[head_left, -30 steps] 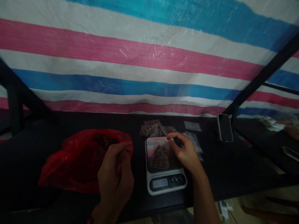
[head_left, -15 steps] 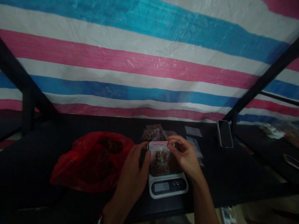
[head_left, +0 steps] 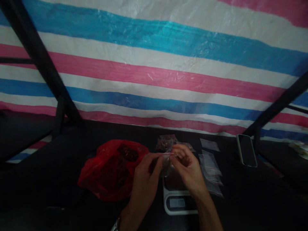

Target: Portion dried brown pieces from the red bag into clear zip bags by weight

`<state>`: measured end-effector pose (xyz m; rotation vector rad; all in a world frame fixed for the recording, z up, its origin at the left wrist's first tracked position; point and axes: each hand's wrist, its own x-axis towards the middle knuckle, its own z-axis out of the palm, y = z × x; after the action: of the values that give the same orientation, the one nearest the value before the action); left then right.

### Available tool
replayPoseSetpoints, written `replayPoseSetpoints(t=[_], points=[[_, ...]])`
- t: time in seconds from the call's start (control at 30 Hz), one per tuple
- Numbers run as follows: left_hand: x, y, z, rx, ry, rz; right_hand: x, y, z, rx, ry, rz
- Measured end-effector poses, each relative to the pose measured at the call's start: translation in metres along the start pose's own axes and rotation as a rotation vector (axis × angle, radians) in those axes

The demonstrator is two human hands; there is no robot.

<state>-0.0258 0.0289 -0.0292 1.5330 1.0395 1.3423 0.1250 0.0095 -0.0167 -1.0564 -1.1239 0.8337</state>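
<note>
A small clear zip bag (head_left: pixel 166 165) with brown pieces in it is held up above a white kitchen scale (head_left: pixel 179 199). My left hand (head_left: pixel 145 181) pinches the bag's left top edge. My right hand (head_left: pixel 187 168) pinches its right top edge. Both hands are closed on the bag, and the scale's platform under it looks bare. A red plastic bag (head_left: pixel 113 168) holding more brown pieces lies open just left of my left hand.
Filled small bags (head_left: pixel 165 142) lie behind the scale. Several empty clear zip bags (head_left: pixel 210 166) are spread to its right. A phone (head_left: pixel 246 150) rests further right on the dark table (head_left: pixel 60 166). Black frame bars (head_left: pixel 45 69) stand before a striped tarp (head_left: pixel 154 70).
My left hand came over from the red bag to the small bag. Both hands lifted the small bag off the scale. The camera view drifted left and up.
</note>
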Motion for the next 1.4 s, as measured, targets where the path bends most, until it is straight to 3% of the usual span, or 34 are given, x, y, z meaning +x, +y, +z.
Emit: replayPoseSetpoints(t=[0.4, 0.63, 0.7, 0.77, 0.83, 0.9, 0.97, 1.03, 1.17, 1.3, 1.4], points=[[-0.003, 0.004, -0.011, -0.033, 0.025, 0.036, -0.004, -0.002, 0.023, -0.004, -0.012, -0.007], [-0.001, 0.005, -0.024, -0.017, -0.047, 0.136, -0.006, -0.01, 0.024, -0.033, -0.027, -0.009], [-0.008, 0.007, -0.025, 0.073, -0.051, 0.233, -0.005, -0.016, 0.024, -0.051, -0.005, -0.008], [-0.02, 0.01, -0.026, 0.212, 0.046, 0.367, 0.002, -0.022, 0.024, -0.06, 0.056, -0.017], [-0.029, 0.015, -0.03, 0.369, 0.282, 0.451, 0.017, -0.024, 0.024, -0.079, 0.133, -0.027], [-0.031, 0.019, -0.039, 0.524, 0.545, 0.416, 0.04, -0.02, 0.026, -0.157, 0.166, -0.027], [-0.024, 0.02, -0.054, 0.659, 0.682, 0.292, 0.067, -0.011, 0.028, -0.312, 0.133, -0.034], [-0.012, 0.016, -0.071, 0.753, 0.647, 0.143, 0.092, -0.002, 0.031, -0.455, 0.07, -0.044], [0.002, -0.007, -0.089, 0.606, 0.33, -0.018, 0.111, 0.0, 0.04, -0.608, 0.012, -0.102], [-0.004, -0.026, -0.075, 0.331, 0.24, 0.023, 0.083, -0.03, 0.075, -0.668, -0.044, -0.302], [-0.007, -0.029, -0.061, 0.173, 0.22, 0.038, 0.056, -0.051, 0.122, -0.712, -0.373, -0.462]])
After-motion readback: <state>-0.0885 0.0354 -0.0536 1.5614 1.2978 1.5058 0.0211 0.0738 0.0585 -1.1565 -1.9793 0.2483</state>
